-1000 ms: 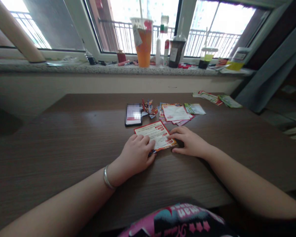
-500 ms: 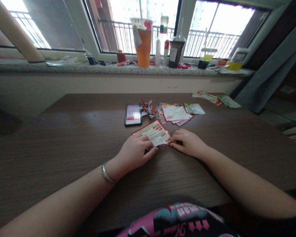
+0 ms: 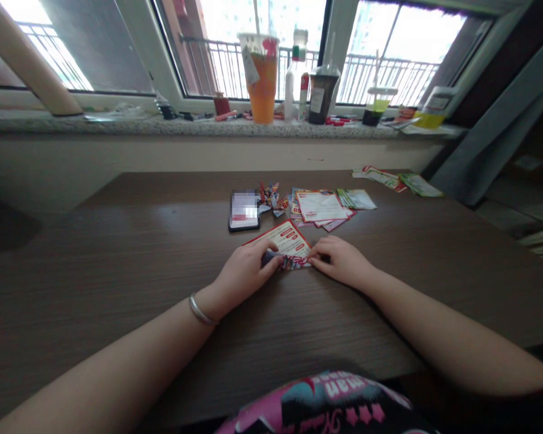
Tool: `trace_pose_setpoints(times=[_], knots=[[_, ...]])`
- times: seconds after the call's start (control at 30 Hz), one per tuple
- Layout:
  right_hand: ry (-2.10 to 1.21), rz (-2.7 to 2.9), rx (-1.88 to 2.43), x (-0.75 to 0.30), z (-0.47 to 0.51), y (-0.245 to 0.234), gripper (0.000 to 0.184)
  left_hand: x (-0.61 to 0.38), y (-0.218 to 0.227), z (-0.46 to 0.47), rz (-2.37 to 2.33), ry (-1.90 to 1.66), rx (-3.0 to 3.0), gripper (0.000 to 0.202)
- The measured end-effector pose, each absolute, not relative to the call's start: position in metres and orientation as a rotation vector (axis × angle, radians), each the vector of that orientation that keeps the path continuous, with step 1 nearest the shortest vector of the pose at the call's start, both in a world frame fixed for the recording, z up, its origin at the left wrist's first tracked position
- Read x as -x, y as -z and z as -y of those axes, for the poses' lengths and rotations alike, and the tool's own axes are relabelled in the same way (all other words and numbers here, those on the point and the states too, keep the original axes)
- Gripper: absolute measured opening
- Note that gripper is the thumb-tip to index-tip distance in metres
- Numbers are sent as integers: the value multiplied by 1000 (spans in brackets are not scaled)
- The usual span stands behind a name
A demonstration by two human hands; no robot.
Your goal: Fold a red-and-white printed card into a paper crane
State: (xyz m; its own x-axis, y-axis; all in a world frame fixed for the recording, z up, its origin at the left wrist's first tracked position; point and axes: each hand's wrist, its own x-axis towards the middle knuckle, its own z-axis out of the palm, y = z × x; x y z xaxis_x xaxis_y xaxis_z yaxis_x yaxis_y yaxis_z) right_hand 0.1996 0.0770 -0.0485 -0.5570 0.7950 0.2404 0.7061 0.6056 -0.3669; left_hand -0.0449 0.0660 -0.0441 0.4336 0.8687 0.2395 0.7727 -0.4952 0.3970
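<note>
A printed paper card (image 3: 290, 239) with a red border lies on the brown table in front of me. Its near edge is turned up and over, so a strip of the patterned underside shows. My left hand (image 3: 252, 265) pinches this fold at the left between thumb and fingers, hiding the card's left corner. At the right end of the fold, my right hand (image 3: 337, 258) holds the edge with fingertips and thumb pressed together. A silver bangle (image 3: 201, 310) is on my left wrist.
Beyond the card lie a phone (image 3: 244, 211), several folded paper pieces (image 3: 274, 199), a stack of printed papers (image 3: 322, 206) and green leaflets (image 3: 356, 199). More leaflets (image 3: 384, 178) sit at the far right. Drink cups, including an orange one (image 3: 263, 84), stand on the windowsill (image 3: 199, 128).
The card's near edge has been rolled further up, and more of its patterned underside shows. My left fingers have shifted slightly up and left along the fold; my right hand has barely moved.
</note>
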Motion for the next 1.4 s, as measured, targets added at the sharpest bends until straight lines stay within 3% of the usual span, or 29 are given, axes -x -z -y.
trace_pose_setpoints(times=[0.33,0.57,0.83,1.1,1.27,1.4], knots=[[-260,2484,1136,-197,-77,54,14,47,54,-73,-1508,-613,-2598,48],[-219,2525,1094,-200,-76,54,18,47,55,-70,-1310,-577,-2912,27],[-280,2451,1273,-210,-79,53,16,51,53,-70,-898,-344,-3086,40],[-202,2351,1046,-210,-81,51,46,49,49,-67,-850,-438,-3005,24],[-98,2401,968,-211,-79,48,46,48,46,-64,-896,-448,-2911,12],[-97,2460,965,-212,-81,49,44,49,44,-65,-830,-430,-2852,13]])
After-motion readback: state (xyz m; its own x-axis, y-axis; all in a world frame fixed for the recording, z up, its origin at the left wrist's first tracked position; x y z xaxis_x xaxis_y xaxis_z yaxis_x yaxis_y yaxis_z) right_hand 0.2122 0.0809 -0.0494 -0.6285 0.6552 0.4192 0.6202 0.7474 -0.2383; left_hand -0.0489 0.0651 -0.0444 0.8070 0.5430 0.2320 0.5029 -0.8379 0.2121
